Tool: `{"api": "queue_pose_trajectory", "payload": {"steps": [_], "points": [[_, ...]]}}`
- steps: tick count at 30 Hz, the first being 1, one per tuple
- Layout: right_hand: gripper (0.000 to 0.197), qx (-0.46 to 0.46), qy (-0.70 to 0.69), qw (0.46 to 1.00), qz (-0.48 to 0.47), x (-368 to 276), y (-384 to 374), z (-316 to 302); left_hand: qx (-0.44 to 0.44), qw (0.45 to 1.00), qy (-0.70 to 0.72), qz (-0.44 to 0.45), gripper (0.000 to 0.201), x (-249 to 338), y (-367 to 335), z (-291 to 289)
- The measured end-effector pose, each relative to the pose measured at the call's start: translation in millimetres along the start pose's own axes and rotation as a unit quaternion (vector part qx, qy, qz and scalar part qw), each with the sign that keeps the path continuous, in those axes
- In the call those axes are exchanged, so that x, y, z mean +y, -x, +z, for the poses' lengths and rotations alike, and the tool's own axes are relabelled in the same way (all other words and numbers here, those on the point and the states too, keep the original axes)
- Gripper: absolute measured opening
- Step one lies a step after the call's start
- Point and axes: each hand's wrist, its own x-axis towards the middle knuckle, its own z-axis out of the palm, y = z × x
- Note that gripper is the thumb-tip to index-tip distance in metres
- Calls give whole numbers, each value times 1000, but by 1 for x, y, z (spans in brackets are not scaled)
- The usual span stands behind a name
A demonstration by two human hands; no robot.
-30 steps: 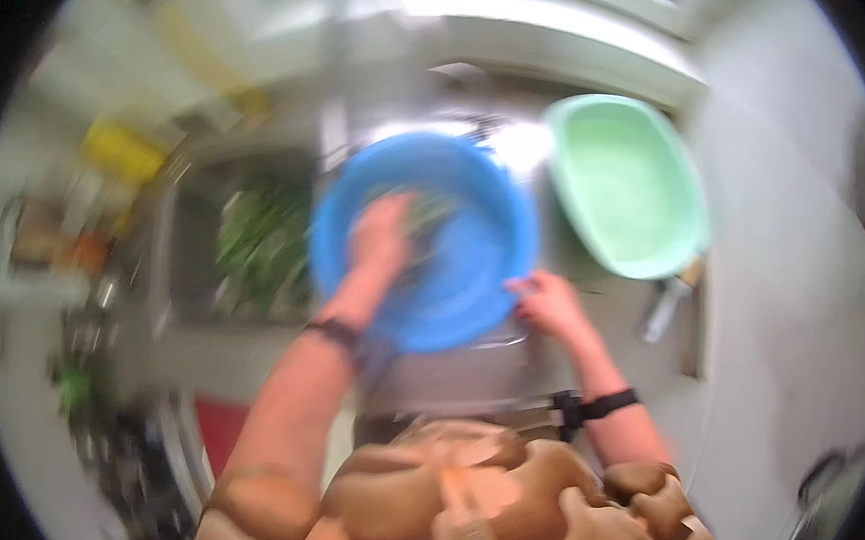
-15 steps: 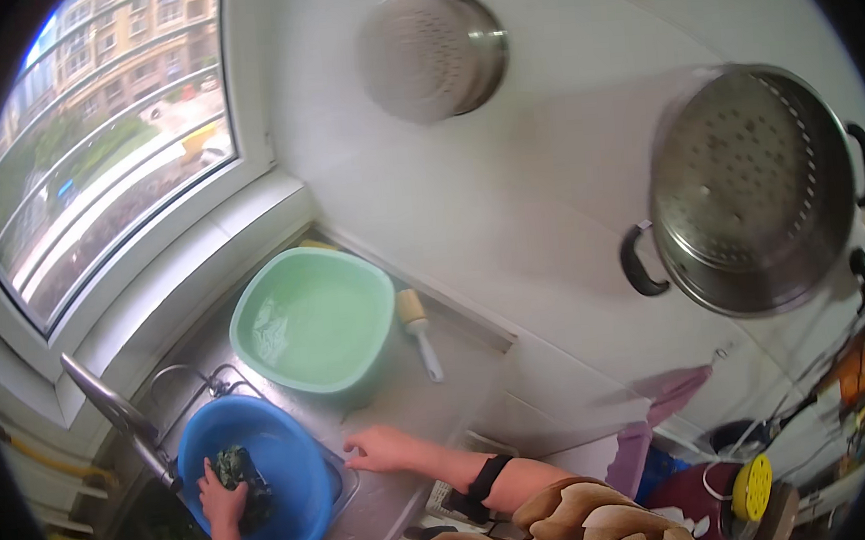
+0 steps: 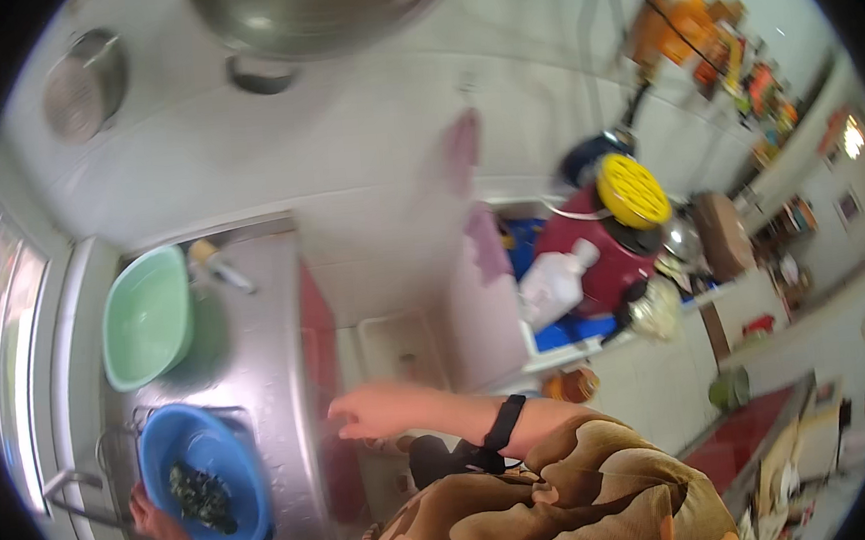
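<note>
Dark leafy greens (image 3: 200, 497) lie in a clump inside a blue basin (image 3: 250, 463) at the sink. My left hand (image 3: 159, 520) is at the basin's left side, off the greens. Its fingers are bent round the end of the metal faucet (image 3: 93, 509), partly hidden. My right hand (image 3: 360, 412) hangs in the air past the counter's front edge, loosely bent, fingers a little apart, with nothing in it. A dark band circles that forearm.
A pale green tub (image 3: 150, 320) with a brush (image 3: 220, 265) beside it stands on the steel counter (image 3: 272, 341). Pots hang on the wall. Farther right are a maroon container (image 3: 596, 243) with a yellow lid, and a white bottle (image 3: 554, 287).
My left hand has left the greens and moved to the faucet beside the basin. The view has swung right, showing more of the room. My right hand remains held out, empty.
</note>
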Motion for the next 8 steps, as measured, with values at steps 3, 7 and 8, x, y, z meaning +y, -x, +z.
{"api": "queue_pose_trajectory", "payload": {"steps": [3, 7, 8], "points": [[36, 49, -14, 997, 62, 25, 68, 3, 45, 933, -315, 167, 53, 55, 22, 9], [35, 122, -22, 991, 56, 49, 140, -5, 276, 777, -377, 422, 91, -100, -45, 5], [35, 149, -24, 986, 66, 58, 160, -8, 273, 779, -355, 439, 91, -79, -52, 39]]}}
